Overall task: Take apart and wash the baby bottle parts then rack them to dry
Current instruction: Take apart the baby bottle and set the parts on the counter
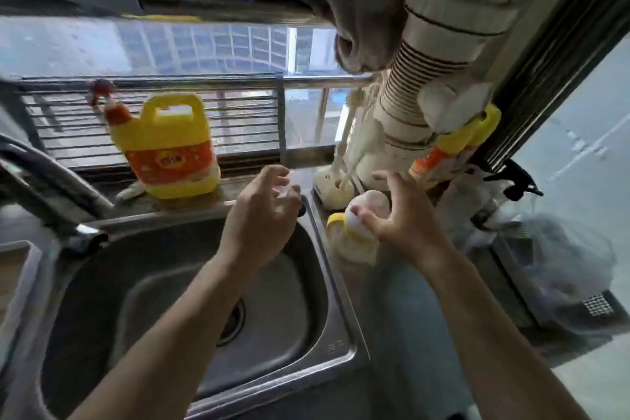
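Sitting on the counter (pixel 385 300) just right of the sink (pixel 341 344), the baby bottle (pixel 354 245) shows a cloudy, translucent body, a yellow collar (pixel 335 220) and a pale, rounded top. Motion blur softens its outline, so whether it stands upright or leans cannot be told. The right hand (pixel 405 222) is over it from the right with fingers spread well apart, and the thumb tip touches the pale top just above the collar. The left hand (pixel 262 215) is above the sink's far right corner with its fingers curled. Something pale and clear seems to sit among the fingertips (too blurred to say whether they pinch it). On the far ledge to the left stands a yellow detergent jug (pixel 167 147) with an orange label. Just beyond the bottle, a cream holder (pixel 335 196) keeps two long-handled brushes upright, near a white ribbed pipe (pixel 409 92).
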